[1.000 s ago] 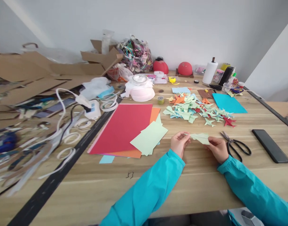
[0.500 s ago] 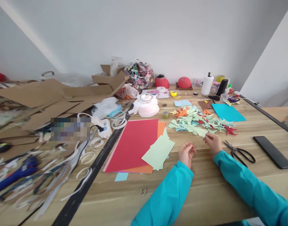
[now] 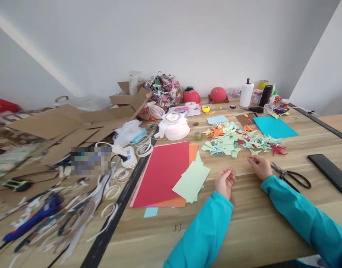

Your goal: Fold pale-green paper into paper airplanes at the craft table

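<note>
My left hand [image 3: 225, 182] rests on the wooden table [image 3: 243, 227] with its fingers loosely curled and nothing in them. My right hand [image 3: 259, 166] lies a little further out, fingers drawn together and empty, just in front of a pile of folded paper shapes [image 3: 235, 142] in green, orange and red. Left of my left hand lie light green paper sheets [image 3: 191, 182] on top of a large red sheet [image 3: 165, 169] and an orange sheet [image 3: 192, 152]. Both sleeves are teal.
Black scissors [image 3: 293, 177] and a dark phone [image 3: 328, 173] lie right of my right hand. A blue sheet [image 3: 274, 127], a paper towel roll [image 3: 246, 95] and a white bowl [image 3: 175, 129] sit further back. Tape rolls [image 3: 144, 149], cardboard [image 3: 61, 126] and tools crowd the left.
A second ago both hands held a folded green paper shape. My right hand carried it out to the pile and let go; both hands are now empty, and the view has shifted left.
</note>
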A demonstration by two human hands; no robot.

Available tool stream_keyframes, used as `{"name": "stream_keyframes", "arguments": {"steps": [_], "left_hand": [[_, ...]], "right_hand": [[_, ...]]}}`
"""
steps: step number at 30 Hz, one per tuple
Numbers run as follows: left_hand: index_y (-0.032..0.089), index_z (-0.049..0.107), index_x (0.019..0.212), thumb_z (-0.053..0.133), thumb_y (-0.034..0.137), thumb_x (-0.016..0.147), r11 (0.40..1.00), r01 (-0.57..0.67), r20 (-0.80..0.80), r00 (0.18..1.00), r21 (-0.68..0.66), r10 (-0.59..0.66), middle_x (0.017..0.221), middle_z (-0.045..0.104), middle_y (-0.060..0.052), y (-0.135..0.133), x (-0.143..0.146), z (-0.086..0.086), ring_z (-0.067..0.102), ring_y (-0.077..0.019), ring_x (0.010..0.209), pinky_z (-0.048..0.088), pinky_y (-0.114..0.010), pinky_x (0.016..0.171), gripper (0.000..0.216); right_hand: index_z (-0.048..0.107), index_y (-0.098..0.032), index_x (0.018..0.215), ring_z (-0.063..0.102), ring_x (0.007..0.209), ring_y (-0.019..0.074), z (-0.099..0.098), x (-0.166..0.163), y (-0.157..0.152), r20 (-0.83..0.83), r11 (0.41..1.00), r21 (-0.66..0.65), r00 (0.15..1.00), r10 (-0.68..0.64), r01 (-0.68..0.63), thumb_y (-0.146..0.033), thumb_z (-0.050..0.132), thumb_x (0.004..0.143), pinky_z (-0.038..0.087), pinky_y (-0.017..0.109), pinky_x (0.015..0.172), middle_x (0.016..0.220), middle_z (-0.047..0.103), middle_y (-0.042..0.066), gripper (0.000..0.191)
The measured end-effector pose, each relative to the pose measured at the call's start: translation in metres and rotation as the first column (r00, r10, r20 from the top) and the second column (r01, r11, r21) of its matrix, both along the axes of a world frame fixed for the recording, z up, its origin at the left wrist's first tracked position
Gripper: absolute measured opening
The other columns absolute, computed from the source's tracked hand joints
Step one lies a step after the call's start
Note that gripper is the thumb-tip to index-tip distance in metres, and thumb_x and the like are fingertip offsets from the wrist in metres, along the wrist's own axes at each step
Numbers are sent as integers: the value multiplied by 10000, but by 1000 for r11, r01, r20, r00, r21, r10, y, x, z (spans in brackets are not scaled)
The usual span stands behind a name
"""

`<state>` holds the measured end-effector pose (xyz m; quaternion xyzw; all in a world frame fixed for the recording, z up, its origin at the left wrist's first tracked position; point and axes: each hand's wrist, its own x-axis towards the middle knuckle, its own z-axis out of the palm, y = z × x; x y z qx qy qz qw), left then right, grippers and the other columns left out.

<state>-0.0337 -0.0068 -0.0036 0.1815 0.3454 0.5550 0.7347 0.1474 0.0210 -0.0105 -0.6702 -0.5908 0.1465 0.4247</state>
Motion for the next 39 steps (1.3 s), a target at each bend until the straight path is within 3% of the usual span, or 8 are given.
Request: {"name": "stream_keyframes", "arguments": {"steps": [7, 12, 18, 25, 30, 32, 35, 39], "left_hand": [[116, 583, 727, 670, 245, 605, 999, 17, -64, 998, 49, -14, 628, 569, -5, -2, 1, 2, 506, -70, 512, 401, -218, 532, 198], [131, 580, 696, 675, 276, 604, 987, 57, -265, 964, 148, -16, 593, 563, 6, -6, 4, 0, 495, -70, 480, 378, -211, 509, 196], [152, 608, 691, 645, 301, 657, 918, 207, -599, 800, 339, 41, 609, 583, -7, -13, 2, -1, 524, -102, 498, 409, -237, 532, 157], [183, 656, 693, 611, 299, 702, 814, 429, -821, 562, 393, 100, 619, 584, -23, -17, -1, -2, 515, -130, 547, 393, -242, 549, 124], [193, 664, 684, 588, 301, 717, 766, 568, -952, 227, 302, 206, 708, 607, -47, 4, -32, 15, 528, -152, 594, 410, -272, 607, 136], [190, 671, 737, 611, 267, 694, 780, 584, -960, -2, 225, 278, 771, 610, -57, 15, -54, 24, 547, -164, 641, 424, -287, 667, 107], [176, 667, 893, 609, 314, 695, 846, 530, -808, -476, 52, 347, 918, 604, -102, 28, -86, 31, 568, -226, 838, 421, -306, 770, 249], [135, 646, 960, 556, 359, 719, 890, 455, -683, -660, -32, 313, 1017, 584, -158, 32, -104, 28, 534, -298, 986, 401, -350, 831, 342]], "right_hand": [[688, -137, 807, 479, 483, 134, -6, 27, -24, 62, 990, -35, 989, 136, -134, -435, 505, 766, 397, 262, 513, 498, 531, 3, 352], [702, -148, 790, 458, 458, 129, -2, 22, -21, 73, 980, -58, 979, 193, -189, -408, 497, 753, 371, 247, 481, 442, 486, -9, 333], [705, -167, 783, 481, 468, 131, -7, 22, -20, 104, 975, -48, 970, 222, -218, -387, 485, 749, 389, 244, 501, 467, 532, 0, 313], [701, -205, 812, 554, 531, 155, -9, 21, -20, 210, 959, -87, 937, 281, -268, -343, 475, 762, 403, 251, 542, 594, 650, 30, 269], [689, -220, 871, 621, 673, 191, -8, 18, -22, 323, 940, -146, 884, 339, -307, -309, 452, 797, 413, 268, 615, 754, 704, 51, 264], [684, -224, 885, 634, 735, 201, -7, 16, -24, 350, 933, -159, 865, 360, -324, -292, 445, 808, 414, 270, 644, 813, 710, 54, 261], [676, -228, 897, 639, 767, 206, -5, 13, -26, 397, 923, -191, 834, 383, -333, -274, 439, 817, 405, 265, 633, 849, 711, 55, 255], [666, -237, 914, 638, 799, 195, 0, 10, -29, 464, 905, -233, 777, 426, -357, -250, 430, 823, 394, 251, 631, 888, 708, 55, 253]]}}
